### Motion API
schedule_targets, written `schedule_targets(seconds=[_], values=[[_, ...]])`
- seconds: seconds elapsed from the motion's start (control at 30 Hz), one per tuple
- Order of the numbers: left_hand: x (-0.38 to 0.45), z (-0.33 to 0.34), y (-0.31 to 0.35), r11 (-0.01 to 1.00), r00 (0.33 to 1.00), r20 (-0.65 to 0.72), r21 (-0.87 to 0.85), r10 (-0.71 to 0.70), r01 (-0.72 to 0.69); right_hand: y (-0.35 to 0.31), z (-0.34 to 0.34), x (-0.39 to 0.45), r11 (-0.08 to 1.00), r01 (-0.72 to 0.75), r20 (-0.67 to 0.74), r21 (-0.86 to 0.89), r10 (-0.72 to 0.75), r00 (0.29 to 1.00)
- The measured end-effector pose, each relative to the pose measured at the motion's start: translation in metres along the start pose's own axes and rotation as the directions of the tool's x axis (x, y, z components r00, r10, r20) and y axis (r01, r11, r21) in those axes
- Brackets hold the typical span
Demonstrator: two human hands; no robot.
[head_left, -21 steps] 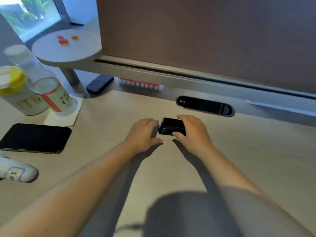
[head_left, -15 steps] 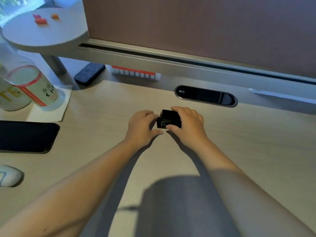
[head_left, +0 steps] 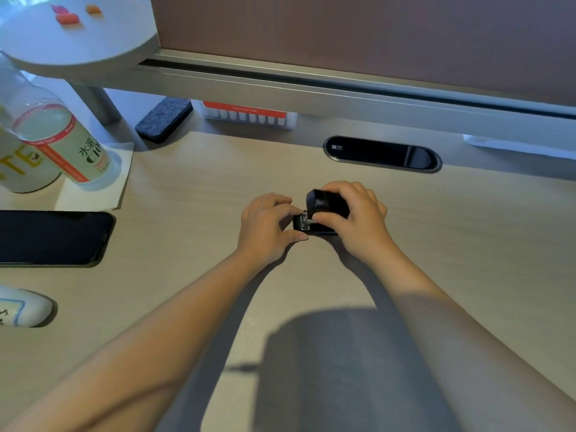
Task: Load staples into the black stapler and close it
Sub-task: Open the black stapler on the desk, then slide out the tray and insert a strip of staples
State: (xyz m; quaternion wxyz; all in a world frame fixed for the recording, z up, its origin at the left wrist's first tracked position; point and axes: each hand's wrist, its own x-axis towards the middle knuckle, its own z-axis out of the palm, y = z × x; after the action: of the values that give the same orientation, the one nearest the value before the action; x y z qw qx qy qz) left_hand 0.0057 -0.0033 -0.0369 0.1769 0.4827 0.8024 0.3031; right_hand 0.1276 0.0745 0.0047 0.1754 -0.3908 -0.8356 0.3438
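A small black stapler (head_left: pixel 324 205) sits on the light wooden desk (head_left: pixel 193 194) in the middle of the view. Its top is lifted at the left end, and a metal part shows there. My right hand (head_left: pixel 355 213) wraps over the stapler from the right, thumb on its near side. My left hand (head_left: pixel 268 222) holds the stapler's left end, with fingertips at the metal part and thumb below it. Loose staples are too small to make out.
At the left lie a dark phone (head_left: pixel 53 238), two drink bottles (head_left: pixel 59 141) on a white napkin and a white object (head_left: pixel 21 307). Behind the stapler are a dark oval cable port (head_left: pixel 383 154), a grey eraser (head_left: pixel 163 118), a white-red box (head_left: pixel 249 115) and the partition.
The stapler's top has lifted at the left end, showing metal inside. My left fingers have closed in on that end. The camera has shifted a little.
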Motion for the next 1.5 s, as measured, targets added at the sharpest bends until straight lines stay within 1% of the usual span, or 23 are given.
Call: schedule_targets(seconds=[0.1, 0.2, 0.33, 0.43, 0.5, 0.6, 0.67, 0.73, 0.77, 0.9, 0.93, 0.97, 1.0, 1.03, 1.07, 1.1, 1.13, 1.2, 1.33, 1.43, 1.5], values=[[-0.002, -0.001, 0.001, 1.000, 1.000, 0.004, 0.012, 0.003, -0.003, 0.000, -0.006, -0.006, 0.985, 0.007, -0.061, 0.170, 0.003, 0.998], [-0.006, -0.001, 0.002, 1.000, 1.000, 0.020, 0.018, 0.005, -0.005, -0.002, -0.013, -0.016, 0.929, 0.025, -0.155, 0.370, 0.035, 0.987], [-0.022, -0.002, 0.004, 1.000, 0.999, 0.037, 0.001, -0.010, 0.010, 0.004, -0.018, -0.031, 0.888, 0.045, -0.312, 0.458, 0.113, 0.943], [-0.041, 0.000, 0.006, 0.999, 0.999, 0.028, -0.023, -0.024, 0.024, 0.012, -0.022, -0.040, 0.858, 0.023, -0.408, 0.512, 0.220, 0.886], [-0.054, 0.003, 0.006, 0.999, 1.000, 0.012, -0.033, -0.021, 0.021, 0.019, -0.025, -0.047, 0.819, -0.005, -0.440, 0.573, 0.313, 0.842], [-0.069, 0.007, 0.005, 0.999, 1.000, -0.010, -0.033, 0.000, 0.000, 0.036, -0.029, -0.061, 0.781, -0.119, -0.425, 0.612, 0.452, 0.784], [-0.078, 0.009, 0.005, 0.999, 1.000, -0.024, -0.034, 0.018, -0.019, 0.045, -0.034, -0.070, 0.697, -0.143, -0.361, 0.703, 0.523, 0.772], [-0.085, 0.011, 0.007, 0.999, 0.999, -0.029, -0.021, 0.033, -0.033, 0.051, -0.040, -0.075, 0.565, -0.114, -0.274, 0.817, 0.555, 0.785], [-0.088, 0.012, 0.008, 0.999, 0.999, -0.032, -0.012, 0.038, -0.039, 0.052, -0.044, -0.077, 0.523, -0.112, -0.243, 0.845, 0.562, 0.791], [-0.103, 0.015, 0.013, 0.998, 0.997, -0.046, 0.028, 0.065, -0.064, 0.061, -0.050, -0.099, 0.462, -0.119, -0.184, 0.879, 0.558, 0.809], [-0.108, 0.017, 0.014, 0.997, 0.996, -0.050, 0.037, 0.071, -0.069, 0.065, -0.050, -0.106, 0.463, -0.130, -0.173, 0.877, 0.555, 0.814], [-0.114, 0.018, 0.015, 0.996, 0.996, -0.058, 0.046, 0.073, -0.071, 0.068, -0.050, -0.114, 0.500, -0.140, -0.185, 0.855, 0.545, 0.818], [-0.120, 0.019, 0.016, 0.996, 0.995, -0.068, 0.049, 0.072, -0.068, 0.072, -0.050, -0.122, 0.588, -0.153, -0.227, 0.794, 0.520, 0.823], [-0.127, 0.020, 0.018, 0.997, 0.995, -0.078, 0.050, 0.069, -0.065, 0.075, -0.052, -0.131, 0.700, -0.172, -0.278, 0.693, 0.479, 0.833], [-0.134, 0.021, 0.020, 0.997, 0.994, -0.086, 0.051, 0.067, -0.063, 0.079, -0.053, -0.141, 0.808, -0.192, -0.326, 0.557, 0.425, 0.844], [-0.140, 0.023, 0.022, 0.997, 0.994, -0.094, 0.051, 0.064, -0.060, 0.083, -0.056, -0.153, 0.888, -0.208, -0.360, 0.411, 0.368, 0.858], [-0.146, 0.024, 0.025, 0.997, 0.993, -0.100, 0.052, 0.060, -0.055, 0.087, -0.057, -0.167, 0.932, -0.220, -0.374, 0.290, 0.322, 0.870], [-0.158, 0.026, 0.029, 0.997, 0.994, -0.102, 0.069, 0.048, -0.041, 0.094, -0.057, -0.196, 0.963, -0.239, -0.370, 0.126, 0.269, 0.889], [-0.176, 0.028, 0.034, 0.994, 0.993, -0.110, 0.106, 0.034, -0.022, 0.105, -0.049, -0.234, 0.956, -0.285, -0.331, -0.071, 0.247, 0.911], [-0.186, 0.029, 0.036, 0.996, 0.991, -0.132, 0.089, 0.014, -0.002, 0.104, -0.043, -0.247, 0.947, -0.258, -0.368, -0.193, 0.174, 0.913], [-0.190, 0.030, 0.036, 0.996, 0.991, -0.135, 0.087, 0.004, 0.008, 0.103, -0.040, -0.250, 0.949, -0.229, -0.385, -0.216, 0.133, 0.913]])
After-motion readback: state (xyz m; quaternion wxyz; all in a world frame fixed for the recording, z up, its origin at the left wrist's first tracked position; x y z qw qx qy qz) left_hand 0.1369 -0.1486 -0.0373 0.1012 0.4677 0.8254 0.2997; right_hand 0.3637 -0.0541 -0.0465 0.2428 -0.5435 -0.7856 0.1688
